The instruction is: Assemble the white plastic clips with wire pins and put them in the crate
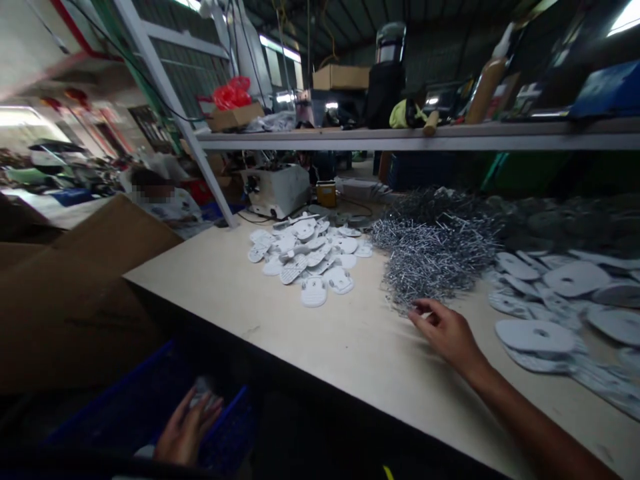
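Note:
My left hand (186, 427) is low, over a blue crate (227, 427) below the table's edge. Its fingers are curled around a small grey-white piece (202, 388), blurred and partly covered. My right hand (447, 333) reaches over the table with thumb and forefinger pinched at the near edge of a heap of thin metal pins (435, 247). What lies between those fingertips is too small to make out. Left of the pins is a pile of small white rounded plates (313, 293). Larger white oval plates with a centre hole (535, 335) are stacked to the right.
A large cardboard box (85, 300) stands at the left of the table (280, 333). Behind the piles are a white machine (280, 190) and a small yellow box (326, 193). A shelf (320, 141) crosses above, carrying bottles and boxes. Another person (160, 200) is at the far left.

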{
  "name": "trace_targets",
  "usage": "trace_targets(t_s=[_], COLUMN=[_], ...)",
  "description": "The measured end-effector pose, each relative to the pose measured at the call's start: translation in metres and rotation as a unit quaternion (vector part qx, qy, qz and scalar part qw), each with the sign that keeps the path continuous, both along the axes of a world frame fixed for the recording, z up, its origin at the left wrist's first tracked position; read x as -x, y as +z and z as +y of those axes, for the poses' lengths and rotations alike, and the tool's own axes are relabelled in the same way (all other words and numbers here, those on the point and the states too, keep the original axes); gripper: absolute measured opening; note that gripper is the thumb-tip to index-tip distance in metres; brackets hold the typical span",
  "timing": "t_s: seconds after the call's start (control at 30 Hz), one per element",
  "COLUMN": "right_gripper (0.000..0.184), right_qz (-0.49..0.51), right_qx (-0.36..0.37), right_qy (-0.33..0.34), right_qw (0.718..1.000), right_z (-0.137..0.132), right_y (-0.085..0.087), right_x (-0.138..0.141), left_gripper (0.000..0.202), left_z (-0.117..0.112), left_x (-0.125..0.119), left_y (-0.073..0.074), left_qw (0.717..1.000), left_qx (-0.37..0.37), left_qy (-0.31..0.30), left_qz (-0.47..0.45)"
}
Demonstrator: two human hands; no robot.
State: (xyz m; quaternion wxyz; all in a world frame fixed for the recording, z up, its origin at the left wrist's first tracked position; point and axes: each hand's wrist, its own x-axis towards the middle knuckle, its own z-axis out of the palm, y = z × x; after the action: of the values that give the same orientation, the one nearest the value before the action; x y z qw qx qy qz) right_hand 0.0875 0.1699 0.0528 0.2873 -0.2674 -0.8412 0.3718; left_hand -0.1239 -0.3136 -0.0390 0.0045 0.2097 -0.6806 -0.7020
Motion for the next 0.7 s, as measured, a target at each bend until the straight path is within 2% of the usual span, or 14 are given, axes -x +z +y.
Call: trace_targets(t_s=[0.13,0.27,0.37,0.5,0.6,0.7], right_gripper=[0.034,0.044,0.059,0.073,0.076,0.067], right_qz=[-0.052,-0.125,-0.187,-0.222,-0.247,-0.246], right_qx=[-0.123,-0.192,-0.206,-0.179,-0.159,-0.163], right_qy=[0.111,0.203,0.207,0.168,0.161,0.185], right_qw=[0.985,0.952,0.938,0.944,0.942,0.938], right_z=[-0.019,-0.055,-0.069,-0.063,-0.055,-0.051], right_y=[0.012,0.005,-0.004,-0.009,-0.014,-0.021], right_x=[0.042,0.103,0.151,0.199,0.216,0.217], left_gripper=[0.043,0.052,0.069,0.087,0.089,0.090], left_z=[0.013,0.036,0.054,0.066,0.064,0.058], left_x=[-0.003,-0.018,-0.036,-0.059,-0.067,-0.066], left_y=[-0.005,-0.009,-0.005,0.010,0.022,0.022], left_qw=[0.996,0.989,0.981,0.963,0.953,0.955], left_qx=[-0.024,-0.024,-0.032,-0.033,-0.038,-0.033], left_qy=[-0.079,-0.144,-0.192,-0.262,-0.296,-0.290], left_qz=[-0.021,-0.009,-0.022,-0.046,-0.055,-0.056])
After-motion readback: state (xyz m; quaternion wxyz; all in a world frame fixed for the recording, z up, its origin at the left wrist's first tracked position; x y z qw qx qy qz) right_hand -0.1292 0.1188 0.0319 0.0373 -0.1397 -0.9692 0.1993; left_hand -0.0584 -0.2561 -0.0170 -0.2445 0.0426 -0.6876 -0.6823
